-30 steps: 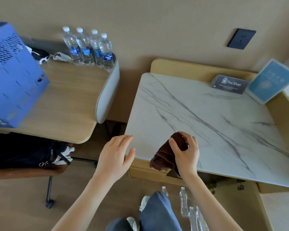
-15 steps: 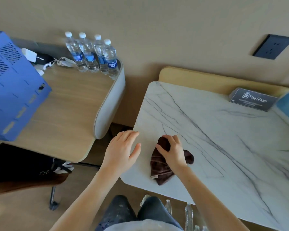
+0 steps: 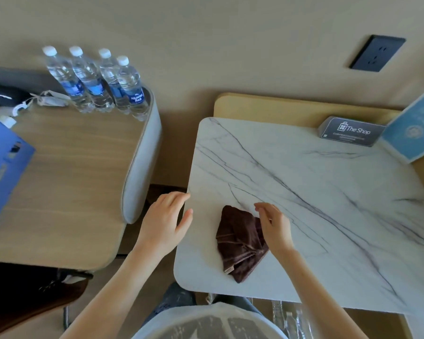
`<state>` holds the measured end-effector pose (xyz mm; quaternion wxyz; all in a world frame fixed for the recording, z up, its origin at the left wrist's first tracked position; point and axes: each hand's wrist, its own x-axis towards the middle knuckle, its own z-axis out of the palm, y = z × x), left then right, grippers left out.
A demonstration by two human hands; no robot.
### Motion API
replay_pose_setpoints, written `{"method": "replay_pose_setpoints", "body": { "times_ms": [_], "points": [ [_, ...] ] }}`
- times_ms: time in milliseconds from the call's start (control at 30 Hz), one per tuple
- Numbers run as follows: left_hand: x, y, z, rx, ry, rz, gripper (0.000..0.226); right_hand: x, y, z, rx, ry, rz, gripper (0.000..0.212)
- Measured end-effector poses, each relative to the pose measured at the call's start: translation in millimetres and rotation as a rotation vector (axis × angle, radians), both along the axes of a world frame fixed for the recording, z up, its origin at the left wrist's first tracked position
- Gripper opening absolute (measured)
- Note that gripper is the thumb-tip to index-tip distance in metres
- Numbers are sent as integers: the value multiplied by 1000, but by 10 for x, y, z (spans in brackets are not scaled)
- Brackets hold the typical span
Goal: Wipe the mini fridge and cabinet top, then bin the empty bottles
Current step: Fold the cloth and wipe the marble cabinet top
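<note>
The right hand (image 3: 275,228) hides part of the brown cloth (image 3: 240,243).

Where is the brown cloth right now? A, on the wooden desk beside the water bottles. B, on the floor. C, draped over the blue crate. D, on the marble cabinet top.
D: the brown cloth lies bunched on the marble cabinet top, near the corner closest to the person, with the right hand at its right edge.

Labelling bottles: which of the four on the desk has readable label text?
The rightmost bottle, by the grey padded desk edge: white text on its blue label; the others' labels show none.
</note>
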<state>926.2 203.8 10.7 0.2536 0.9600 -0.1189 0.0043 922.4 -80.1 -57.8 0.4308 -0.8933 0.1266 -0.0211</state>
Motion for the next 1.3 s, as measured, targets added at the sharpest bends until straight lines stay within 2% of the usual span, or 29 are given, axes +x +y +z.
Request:
{"method": "replay_pose_setpoints", "body": {
  "times_ms": [100,200,267,433,667,833,967,1033,1200,1300],
  "points": [
    [90,46,-15,1,1,-15,47,-13,26,33,-23,75,77,18],
    [146,45,-22,-13,-4,-45,48,-35,172,1,-162,143,205,41],
    [158,47,-26,-13,1,-66,49,-48,241,-21,-218,177,212,51],
    [140,71,-31,-6,11,-100,49,-81,268,0,-198,137,120,39],
    [96,90,-22,-20,4,-101,48,-69,237,-3,-174,148,121,27],
    [68,115,-25,-15,-1,-99,45,-121,264,-10,-107,78,93,21],
    [55,132,-45,-17,-2,-97,41,-210,338,-23,-196,72,175,40],
    [46,135,-62,-15,-2,-100,37,-237,412,-44,-183,35,141,42],
    [36,135,-69,-12,2,-104,37,-255,586,-115,-93,-109,15,32],
    [45,147,-70,-10,5,-113,37,-307,666,-194,-168,-226,-4,31]
  ]
}}
